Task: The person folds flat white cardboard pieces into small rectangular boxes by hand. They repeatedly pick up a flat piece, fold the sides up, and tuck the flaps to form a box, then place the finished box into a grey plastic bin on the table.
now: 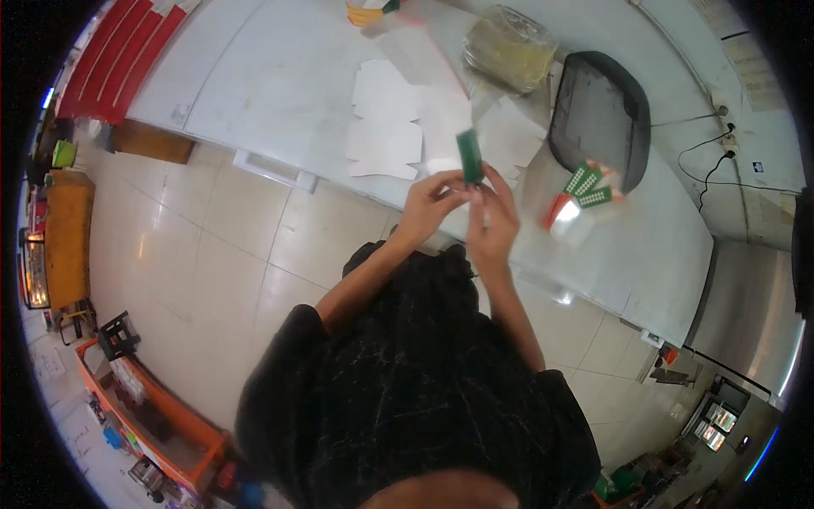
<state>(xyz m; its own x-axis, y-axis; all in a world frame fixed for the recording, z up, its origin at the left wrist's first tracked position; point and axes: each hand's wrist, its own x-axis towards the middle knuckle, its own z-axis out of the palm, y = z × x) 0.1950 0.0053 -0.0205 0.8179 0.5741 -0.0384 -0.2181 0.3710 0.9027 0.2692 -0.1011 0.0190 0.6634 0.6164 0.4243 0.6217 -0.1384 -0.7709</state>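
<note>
Just over the table's near edge, my left hand (431, 206) and my right hand (494, 216) come together with fingers pinched. Between their fingertips stands a small green card strip (469, 156), narrow and upright. Its lower end is hidden by the fingers, and its details are blurred. Beyond my hands lie white die-cut cardboard sheets (386, 123) with notched edges. To the right of my right hand is a loose group of green and orange-red cards with white dots (585, 188), somewhat blurred.
A black-rimmed grey tray (599, 123) rests at the table's right, beside a clear plastic-wrapped yellowish bundle (510, 48). Red slatted pieces (127, 59) are at the far left. An orange crate (153, 407) stands on the floor, lower left. A cable (708, 174) hangs from the wall socket.
</note>
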